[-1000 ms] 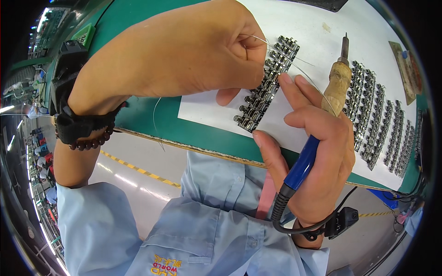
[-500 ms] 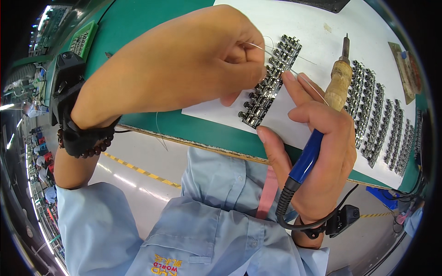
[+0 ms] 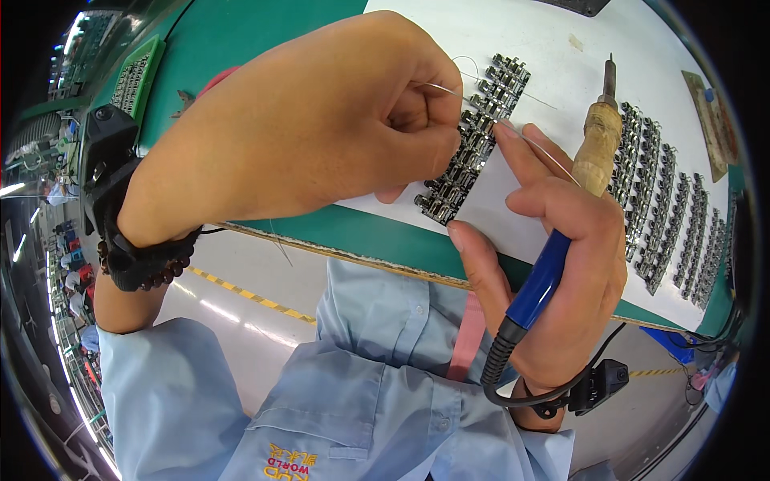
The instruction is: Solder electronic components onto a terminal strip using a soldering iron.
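Note:
My left hand (image 3: 361,120) is closed, its curled fingers gripping a thin silvery wire (image 3: 439,86). That wire runs over a strip of small shiny metal parts (image 3: 475,144) lying on white paper. My right hand (image 3: 561,264) holds a soldering iron (image 3: 553,268) with a wooden neck and blue grip, its tip pointing up and away from the strip. The index fingertip rests at the strip's right edge, by a length of wire, and the thumb is near its lower end. My left hand hides part of the strip's left side.
More strips of metal parts (image 3: 654,208) lie in rows at the right on the white paper (image 3: 553,72). A green tray (image 3: 144,80) of small parts is at the far left. The table's wooden front edge (image 3: 353,256) runs before me; a flat worn bar (image 3: 704,120) lies far right.
My left hand has shifted slightly left and down, still with the wire. The right hand with the soldering iron has moved a little right. A red thing now shows behind my left forearm.

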A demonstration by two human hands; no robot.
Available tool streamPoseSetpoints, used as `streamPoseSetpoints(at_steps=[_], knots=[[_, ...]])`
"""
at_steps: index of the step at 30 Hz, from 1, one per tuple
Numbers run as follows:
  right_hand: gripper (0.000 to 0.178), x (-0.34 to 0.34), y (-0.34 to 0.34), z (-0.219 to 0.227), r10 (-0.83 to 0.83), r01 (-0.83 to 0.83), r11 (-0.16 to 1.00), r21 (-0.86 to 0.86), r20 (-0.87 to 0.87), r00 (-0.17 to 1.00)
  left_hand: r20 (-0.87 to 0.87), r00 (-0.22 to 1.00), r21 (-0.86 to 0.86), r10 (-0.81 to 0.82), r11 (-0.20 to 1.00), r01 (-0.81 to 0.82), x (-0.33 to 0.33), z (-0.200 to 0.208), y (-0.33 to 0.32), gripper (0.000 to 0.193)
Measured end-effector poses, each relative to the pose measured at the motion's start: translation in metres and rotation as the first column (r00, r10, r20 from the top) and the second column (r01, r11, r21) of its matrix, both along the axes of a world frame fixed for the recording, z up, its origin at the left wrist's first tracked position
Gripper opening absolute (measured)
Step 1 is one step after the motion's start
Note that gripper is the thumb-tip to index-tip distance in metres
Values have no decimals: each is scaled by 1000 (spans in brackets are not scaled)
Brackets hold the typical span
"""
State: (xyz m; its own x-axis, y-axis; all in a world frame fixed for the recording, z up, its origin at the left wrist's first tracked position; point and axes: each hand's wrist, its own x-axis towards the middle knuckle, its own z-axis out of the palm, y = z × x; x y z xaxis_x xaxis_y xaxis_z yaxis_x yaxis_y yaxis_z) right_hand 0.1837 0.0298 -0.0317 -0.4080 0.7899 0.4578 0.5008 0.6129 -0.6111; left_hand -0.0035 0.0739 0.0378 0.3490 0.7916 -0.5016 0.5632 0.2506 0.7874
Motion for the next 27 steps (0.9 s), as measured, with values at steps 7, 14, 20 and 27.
streamPoseSetpoints(at_steps=[7, 14, 20, 27], knots=[[45, -4, -1, -2, 2, -3, 999, -33, -36, 999, 47, 999, 29, 24, 999, -25, -6, -5, -6, 10], [45, -3, -2, -3, 2, -5, 999, -55, -53, 999, -35, 999, -22, 13, 1000, -14, -7, 1, -10, 11], [46, -1, -2, -5, 9, -17, 996, -84, -90, 996, -67, 998, -27, 5, 1000, -7, -4, 3, -9, 12], [45, -4, -4, -4, 9, -19, 995, -100, -101, 995, -114, 993, 15, -13, 1000, 14, -11, -1, -15, 11]])
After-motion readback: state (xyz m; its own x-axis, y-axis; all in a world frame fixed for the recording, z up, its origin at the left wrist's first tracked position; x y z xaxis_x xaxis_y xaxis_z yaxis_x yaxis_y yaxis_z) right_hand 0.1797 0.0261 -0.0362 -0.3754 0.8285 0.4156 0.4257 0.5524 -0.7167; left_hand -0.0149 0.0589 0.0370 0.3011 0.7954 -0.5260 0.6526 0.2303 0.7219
